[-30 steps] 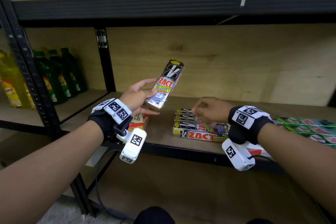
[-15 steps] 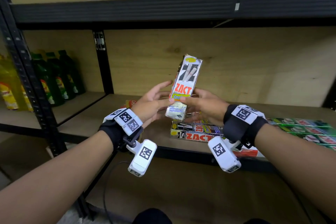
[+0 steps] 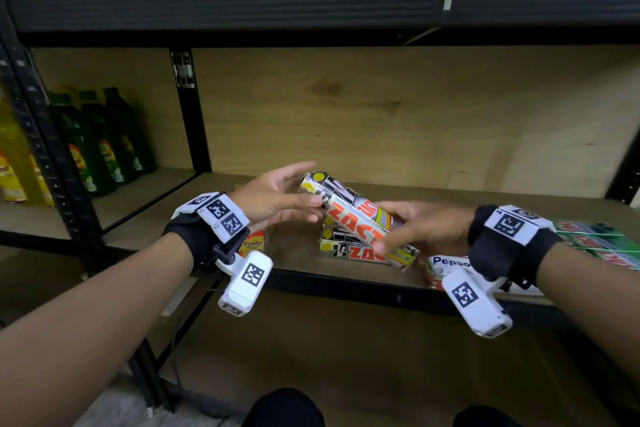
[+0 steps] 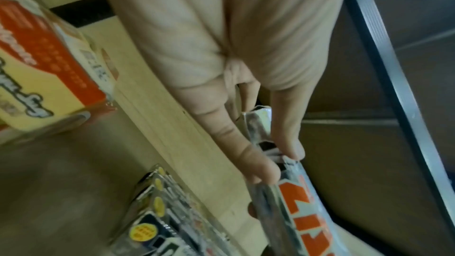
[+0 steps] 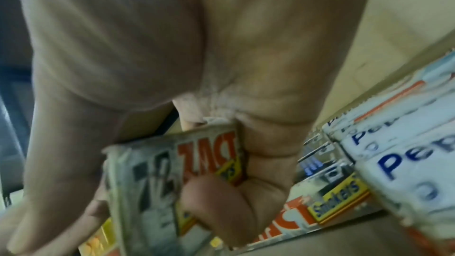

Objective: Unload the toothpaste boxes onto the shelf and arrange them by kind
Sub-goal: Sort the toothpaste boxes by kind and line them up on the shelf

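Dim, warm indoor light; head view bends at its edges, both wrist views blur heavily.

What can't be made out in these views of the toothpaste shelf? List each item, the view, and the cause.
- Head view: Pepsodent boxes, name and count cut off by the right wrist camera.
- Head view: Zact stack, count hidden by the held Zact box and right hand.
- Head view: green boxes, brand too small, cropped by the edge.
- Left wrist view: orange-and-yellow box, script blurred.
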### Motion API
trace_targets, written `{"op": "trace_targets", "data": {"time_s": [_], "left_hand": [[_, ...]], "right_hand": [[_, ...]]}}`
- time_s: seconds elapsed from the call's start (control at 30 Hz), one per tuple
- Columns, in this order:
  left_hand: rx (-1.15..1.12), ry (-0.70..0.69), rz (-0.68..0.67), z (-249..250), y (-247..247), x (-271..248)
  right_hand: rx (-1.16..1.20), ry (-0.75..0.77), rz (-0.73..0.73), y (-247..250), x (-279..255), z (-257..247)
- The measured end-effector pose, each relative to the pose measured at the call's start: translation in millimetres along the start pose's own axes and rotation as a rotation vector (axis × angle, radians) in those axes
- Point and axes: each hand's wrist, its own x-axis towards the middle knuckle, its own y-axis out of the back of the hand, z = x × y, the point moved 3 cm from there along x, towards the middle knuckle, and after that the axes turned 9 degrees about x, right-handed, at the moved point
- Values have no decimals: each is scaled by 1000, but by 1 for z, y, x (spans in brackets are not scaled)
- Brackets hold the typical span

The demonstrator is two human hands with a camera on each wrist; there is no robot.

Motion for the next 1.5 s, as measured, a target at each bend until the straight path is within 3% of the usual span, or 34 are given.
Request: {"op": "trace_targets", "data": {"time_s": [0.17, 0.3, 0.4, 0.47, 0.57, 0.73, 0.97, 1.5], "left_hand": [[244, 95, -11, -17, 3, 1], [628, 119, 59, -28, -5, 2], [993, 82, 107, -34, -13, 7], [1102, 106, 110, -41, -15, 10], [1156, 166, 97, -52, -17, 12], [1250, 136, 62, -61, -24, 15], [1351, 91, -83, -55, -30, 21], [1568, 81, -149, -56, -38, 37]], "right_hand": [[-290, -31, 140, 9, -4, 7], [-812, -40, 282, 13, -2, 7], [-949, -59, 291, 12, 3, 13], [-990, -64, 305, 12, 4, 16], [-1003, -48, 308, 10, 4, 20], [-1048, -18, 324, 12, 7, 26], [-1115, -112, 269, 17, 13, 23], [-1170, -203, 283, 16, 25, 20]]}}
